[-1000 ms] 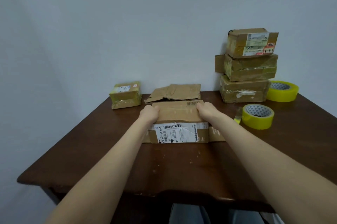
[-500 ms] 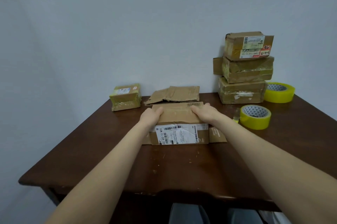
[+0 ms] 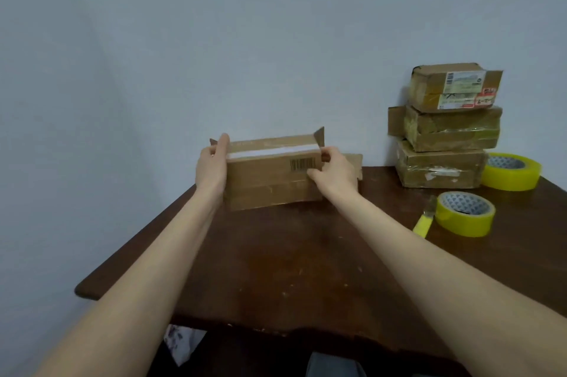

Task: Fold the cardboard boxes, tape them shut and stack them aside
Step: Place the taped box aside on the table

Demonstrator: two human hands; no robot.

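A brown cardboard box (image 3: 270, 180) with a barcode and a white strip stands tipped up on its edge on the dark wooden table (image 3: 291, 269). My left hand (image 3: 213, 164) grips its left end, thumb over the top corner. My right hand (image 3: 333, 169) grips its right end, where a side flap sticks up. Three taped boxes (image 3: 445, 128) are stacked at the back right against the wall. A yellow tape roll (image 3: 464, 214) lies in front of the stack, and a second, larger yellow roll (image 3: 511, 171) lies beside it.
A flat piece of cardboard (image 3: 356, 163) lies behind my right hand. A yellow-handled cutter (image 3: 425, 221) rests left of the near tape roll. The table's left and front edges are in view, with the pale wall behind.
The box lay flat under both hands; now it is raised upright with the barcode side facing me. The view has shifted left, and the small box at the back left is out of sight.
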